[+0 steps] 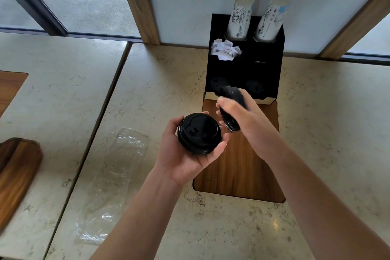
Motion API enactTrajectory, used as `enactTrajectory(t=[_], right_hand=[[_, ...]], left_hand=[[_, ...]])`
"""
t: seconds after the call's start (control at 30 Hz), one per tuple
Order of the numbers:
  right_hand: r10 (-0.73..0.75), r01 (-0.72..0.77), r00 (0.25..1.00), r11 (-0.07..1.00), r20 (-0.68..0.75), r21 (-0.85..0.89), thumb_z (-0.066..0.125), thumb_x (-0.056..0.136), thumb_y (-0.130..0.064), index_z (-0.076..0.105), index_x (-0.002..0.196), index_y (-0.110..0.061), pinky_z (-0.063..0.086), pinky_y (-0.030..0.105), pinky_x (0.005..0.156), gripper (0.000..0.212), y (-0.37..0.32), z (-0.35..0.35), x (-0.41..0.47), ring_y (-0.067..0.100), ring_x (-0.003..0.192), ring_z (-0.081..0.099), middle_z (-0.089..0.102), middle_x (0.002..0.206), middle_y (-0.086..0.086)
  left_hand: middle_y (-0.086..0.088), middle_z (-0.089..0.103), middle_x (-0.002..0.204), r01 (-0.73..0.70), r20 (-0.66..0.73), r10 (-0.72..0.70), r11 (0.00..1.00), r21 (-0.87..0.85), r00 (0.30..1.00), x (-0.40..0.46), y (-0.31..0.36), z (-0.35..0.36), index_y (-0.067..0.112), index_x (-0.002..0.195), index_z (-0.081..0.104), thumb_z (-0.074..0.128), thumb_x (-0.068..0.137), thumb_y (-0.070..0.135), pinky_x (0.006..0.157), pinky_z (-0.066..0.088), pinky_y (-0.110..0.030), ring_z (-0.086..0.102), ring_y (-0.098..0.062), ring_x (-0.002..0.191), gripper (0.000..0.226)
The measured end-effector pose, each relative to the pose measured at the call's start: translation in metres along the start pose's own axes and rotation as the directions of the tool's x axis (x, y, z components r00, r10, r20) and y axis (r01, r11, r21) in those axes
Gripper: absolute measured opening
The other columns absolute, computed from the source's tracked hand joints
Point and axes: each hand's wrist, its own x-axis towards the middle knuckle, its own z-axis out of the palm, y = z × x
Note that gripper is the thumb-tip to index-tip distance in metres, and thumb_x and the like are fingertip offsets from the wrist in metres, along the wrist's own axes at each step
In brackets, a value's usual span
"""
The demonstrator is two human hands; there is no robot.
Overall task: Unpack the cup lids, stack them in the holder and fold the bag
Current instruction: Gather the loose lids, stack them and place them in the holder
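My left hand (185, 158) cradles a short stack of black cup lids (199, 133), fingers curled round its rim, top side up. Just to the right, my right hand (242, 118) grips a second bunch of black lids (231, 103) tilted on edge, a little in front of the black holder (244, 65). Two round lid slots show dimly near the holder's front edge. The clear plastic bag (114, 183) lies flat and empty on the marble counter at the left of my arms.
Two stacks of printed paper cups (239, 19) stand in the holder's back slots, with crumpled white paper (225, 49) beside them. A wooden inset panel (238, 167) lies under my hands. A wooden tray (16, 175) sits at the far left.
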Motion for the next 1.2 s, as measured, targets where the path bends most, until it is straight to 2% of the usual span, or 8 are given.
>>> enactTrajectory(t=[0.13, 0.3, 0.5, 0.63, 0.77, 0.9, 1.03, 1.2], right_hand=[[-0.092, 0.11, 0.994, 0.919, 0.064, -0.378, 0.068, 0.075, -0.071, 0.047, 0.124, -0.041, 0.054, 0.013, 0.071, 0.061, -0.001, 0.011, -0.006, -0.005, 0.095, 0.063, 0.061, 0.107, -0.018], [-0.063, 0.138, 0.99, 0.667, 0.129, -0.732, 0.054, 0.071, -0.089, 0.039, 0.136, -0.038, 0.045, 0.044, 0.101, 0.084, -0.001, 0.033, -0.007, 0.015, 0.115, 0.044, 0.05, 0.122, -0.009], [0.063, 0.115, 0.964, 0.779, 0.259, -0.616, 0.055, 0.07, -0.089, 0.021, 0.15, -0.039, 0.04, 0.051, 0.111, 0.1, -0.002, 0.03, -0.004, 0.016, 0.129, 0.037, 0.04, 0.138, -0.006], [0.052, 0.132, 0.957, 0.799, 0.286, -0.587, 0.06, 0.069, -0.087, 0.025, 0.149, -0.039, 0.04, 0.051, 0.111, 0.1, -0.002, 0.026, -0.002, 0.016, 0.129, 0.039, 0.042, 0.138, -0.007], [0.008, 0.16, 0.968, 0.747, 0.249, -0.645, 0.056, 0.068, -0.091, 0.033, 0.143, -0.037, 0.041, 0.052, 0.108, 0.095, 0.001, 0.029, -0.003, 0.016, 0.124, 0.041, 0.046, 0.13, -0.01], [-0.053, 0.267, 0.951, 0.636, 0.304, -0.724, 0.049, 0.073, -0.091, 0.026, 0.149, -0.03, 0.031, 0.043, 0.113, 0.1, 0.007, 0.028, -0.009, 0.01, 0.133, 0.03, 0.038, 0.145, -0.012], [-0.009, 0.291, 0.925, 0.662, 0.381, -0.691, 0.05, 0.074, -0.09, 0.015, 0.154, -0.037, 0.028, 0.042, 0.114, 0.102, 0.006, 0.017, -0.011, 0.006, 0.137, 0.022, 0.03, 0.153, -0.014], [0.011, 0.242, 0.914, 0.788, 0.405, -0.566, 0.038, 0.088, -0.081, 0.017, 0.157, -0.04, 0.03, 0.046, 0.118, 0.083, -0.001, 0.008, -0.01, 0.007, 0.144, 0.025, 0.03, 0.158, -0.017]], left_hand=[[-0.028, 0.065, 0.128, -0.103, -0.067, 0.107, 0.993, 0.051, 0.992, 0.004, 0.0, -0.004, -0.002, 0.118, 0.072, 0.055, 0.091, 0.035, 0.086, 0.057, -0.058, 0.063, -0.046, 0.118, 0.048], [-0.015, 0.074, 0.106, -0.173, -0.144, 0.206, 0.963, 0.209, 0.968, 0.006, -0.002, 0.001, 0.006, 0.109, 0.076, 0.055, 0.088, 0.036, 0.075, 0.062, -0.04, 0.074, -0.031, 0.097, 0.043], [-0.02, 0.058, 0.141, -0.171, -0.115, 0.206, 0.951, 0.259, 0.972, 0.0, 0.0, 0.005, 0.006, 0.142, 0.055, 0.049, 0.101, 0.045, 0.105, 0.049, -0.047, 0.059, -0.036, 0.128, 0.057], [-0.023, 0.041, 0.156, -0.151, -0.115, 0.179, 0.964, 0.219, 0.977, -0.002, -0.001, 0.002, 0.007, 0.149, 0.046, 0.052, 0.101, 0.05, 0.115, 0.039, -0.053, 0.047, -0.042, 0.139, 0.064], [-0.023, 0.041, 0.157, -0.138, -0.089, 0.164, 0.96, 0.243, 0.982, -0.002, -0.001, -0.002, 0.009, 0.151, 0.044, 0.049, 0.101, 0.057, 0.113, 0.042, -0.053, 0.046, -0.042, 0.14, 0.07], [-0.021, 0.06, 0.14, -0.075, -0.089, 0.103, 0.957, 0.279, 0.991, -0.002, -0.001, -0.008, 0.011, 0.145, 0.054, 0.042, 0.097, 0.066, 0.09, 0.059, -0.044, 0.06, -0.036, 0.128, 0.073], [-0.018, 0.068, 0.131, 0.002, -0.124, 0.049, 0.924, 0.382, 0.991, 0.001, 0.002, -0.004, 0.014, 0.136, 0.063, 0.042, 0.093, 0.074, 0.082, 0.06, -0.043, 0.067, -0.034, 0.119, 0.077], [-0.015, 0.071, 0.126, 0.039, -0.151, 0.019, 0.926, 0.376, 0.988, 0.004, 0.005, 0.004, 0.016, 0.127, 0.07, 0.061, 0.087, 0.071, 0.09, 0.055, -0.049, 0.068, -0.033, 0.116, 0.069]])
